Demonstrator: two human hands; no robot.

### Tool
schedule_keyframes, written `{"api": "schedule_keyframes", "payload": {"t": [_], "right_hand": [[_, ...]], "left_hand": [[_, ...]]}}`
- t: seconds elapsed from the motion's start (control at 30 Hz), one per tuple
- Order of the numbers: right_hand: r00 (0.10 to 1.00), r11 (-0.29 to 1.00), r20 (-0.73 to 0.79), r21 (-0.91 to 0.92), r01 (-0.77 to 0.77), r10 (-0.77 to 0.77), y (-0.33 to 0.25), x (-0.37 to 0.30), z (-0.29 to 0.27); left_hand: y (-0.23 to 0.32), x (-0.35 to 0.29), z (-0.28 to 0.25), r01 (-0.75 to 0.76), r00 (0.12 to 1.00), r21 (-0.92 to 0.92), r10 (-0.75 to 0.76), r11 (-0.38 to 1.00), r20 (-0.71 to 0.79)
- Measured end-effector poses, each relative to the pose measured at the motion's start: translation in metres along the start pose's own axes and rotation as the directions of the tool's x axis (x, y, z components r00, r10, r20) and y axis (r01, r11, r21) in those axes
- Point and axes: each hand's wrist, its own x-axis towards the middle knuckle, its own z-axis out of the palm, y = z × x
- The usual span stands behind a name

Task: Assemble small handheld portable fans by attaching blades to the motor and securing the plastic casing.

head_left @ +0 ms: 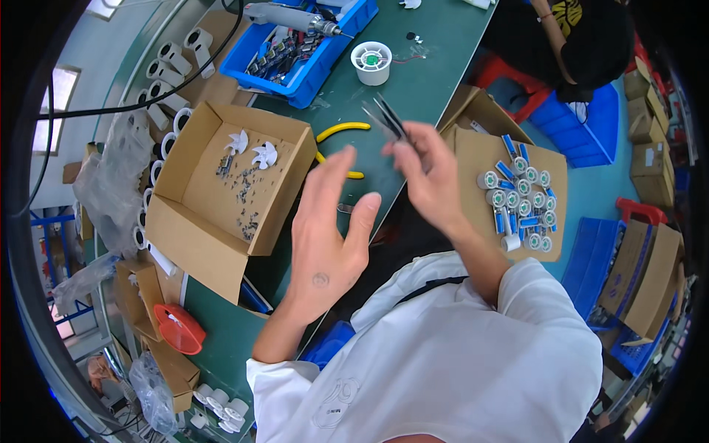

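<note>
My right hand [428, 177] is closed around a pair of dark, thin-tipped tweezers [385, 118], their points toward the far side of the bench. Its fingers grip the rear of the tool. My left hand [329, 244] is raised over the bench with fingers and thumb apart, holding nothing. Beyond its fingertips lies a tool with yellow handles [346, 128], partly hidden by the hand. Farther off, a round white fan housing [371, 74] with a green centre stands on the green bench [436, 55]. A thin red wire [410, 58] runs beside it.
Left of my hand, an open cardboard box [284, 196] holds white fan blades [264, 155] and small metal parts. A blue bin [303, 92] carries an electric screwdriver [288, 18]. At right, cardboard [473, 214] bears several blue-and-white assemblies. A person [591, 44] sits far right.
</note>
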Motion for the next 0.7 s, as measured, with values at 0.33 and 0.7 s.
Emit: {"api": "schedule_keyframes", "payload": {"t": [0.33,0.7], "right_hand": [[0.800,0.479,0.159,-0.728,0.491,-0.578,0.023,0.071,-0.008],[0.800,0.869,0.345,-0.131,-0.478,0.491,-0.017,0.057,0.073]], "left_hand": [[0.024,-0.011,-0.078,0.083,0.956,0.407,0.042,0.909,-0.289],[-0.094,-0.013,-0.188,0.696,0.692,0.429,-0.379,0.575,-0.615]]}}
